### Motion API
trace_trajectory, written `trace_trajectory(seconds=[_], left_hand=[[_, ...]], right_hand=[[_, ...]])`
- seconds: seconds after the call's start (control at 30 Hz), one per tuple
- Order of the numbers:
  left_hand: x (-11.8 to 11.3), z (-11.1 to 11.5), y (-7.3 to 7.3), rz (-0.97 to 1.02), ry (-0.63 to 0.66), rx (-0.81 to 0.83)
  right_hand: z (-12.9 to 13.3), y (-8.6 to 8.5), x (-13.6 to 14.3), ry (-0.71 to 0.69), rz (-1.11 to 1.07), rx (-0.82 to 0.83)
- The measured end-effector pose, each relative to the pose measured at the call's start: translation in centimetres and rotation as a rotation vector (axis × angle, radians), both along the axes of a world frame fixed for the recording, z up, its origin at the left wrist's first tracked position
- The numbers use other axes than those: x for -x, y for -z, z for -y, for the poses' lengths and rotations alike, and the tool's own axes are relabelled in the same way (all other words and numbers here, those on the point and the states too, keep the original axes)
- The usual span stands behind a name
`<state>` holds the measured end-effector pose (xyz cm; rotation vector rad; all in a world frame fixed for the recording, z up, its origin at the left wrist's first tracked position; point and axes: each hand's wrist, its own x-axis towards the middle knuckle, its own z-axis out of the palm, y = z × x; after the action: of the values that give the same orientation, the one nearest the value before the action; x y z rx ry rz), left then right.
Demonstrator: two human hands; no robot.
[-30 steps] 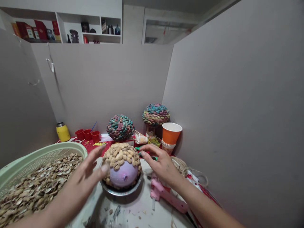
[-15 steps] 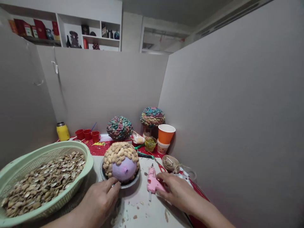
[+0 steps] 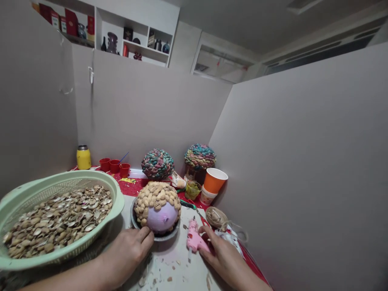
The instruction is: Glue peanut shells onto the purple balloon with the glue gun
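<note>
A purple balloon (image 3: 163, 218), part-covered with peanut shells (image 3: 157, 195), sits in a round metal bowl (image 3: 168, 235) on the pale board. My left hand (image 3: 130, 250) is at the bowl's near left rim, its fingers curled together. What lies between those fingertips is hidden. To the right, a pink hot glue gun (image 3: 193, 236) lies on the board with its nozzle pointing away from me. The thumb and fingers of my right hand (image 3: 222, 254) are around its handle. Small shell scraps are scattered on the board between my hands.
A green basket (image 3: 118, 198) of shells stands at left. Behind the bowl are two coloured shell-covered balls (image 3: 157, 163), red cups (image 3: 114, 165), a yellow bottle (image 3: 83, 157) and orange paper cups (image 3: 214, 180). Twine (image 3: 216, 217) and red-handled scissors (image 3: 203, 219) lie right. Grey partitions (image 3: 145, 105) surround the table.
The view has tilted and shifted slightly. My left hand stays by the bowl rim with its fingers more curled. My right hand has closed a little further around the glue gun's handle.
</note>
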<state>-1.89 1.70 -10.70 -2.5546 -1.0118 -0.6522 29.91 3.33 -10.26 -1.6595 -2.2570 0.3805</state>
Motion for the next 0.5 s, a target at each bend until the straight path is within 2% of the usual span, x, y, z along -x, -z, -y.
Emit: trace_trajectory(seconds=[0.1,0.2,0.27,0.37,0.43,0.5], left_hand=[[0.4,-0.3,0.0,0.030,0.008,-0.020],[0.9,-0.5,-0.2,0.070,0.005,-0.029],[1.1,-0.5,-0.5,0.095,0.004,-0.032],[1.4,-0.4,-0.8,0.151,0.021,-0.049],[1.6,-0.3,-0.9,0.187,0.032,-0.050],[1.7,-0.1,-1.0,0.197,0.029,-0.049]], right_hand=[[0.2,-0.8,-0.6,0.011,-0.284,0.017],[0.7,-3.2,-1.4,0.062,-0.692,0.057],[1.2,-5.1,-1.8,0.152,-0.984,0.085],[1.8,-6.7,-2.0,0.195,-1.256,-0.003],[1.8,-6.2,-1.8,0.179,-1.269,0.024],[1.6,-4.7,-1.4,0.196,-1.113,0.094]])
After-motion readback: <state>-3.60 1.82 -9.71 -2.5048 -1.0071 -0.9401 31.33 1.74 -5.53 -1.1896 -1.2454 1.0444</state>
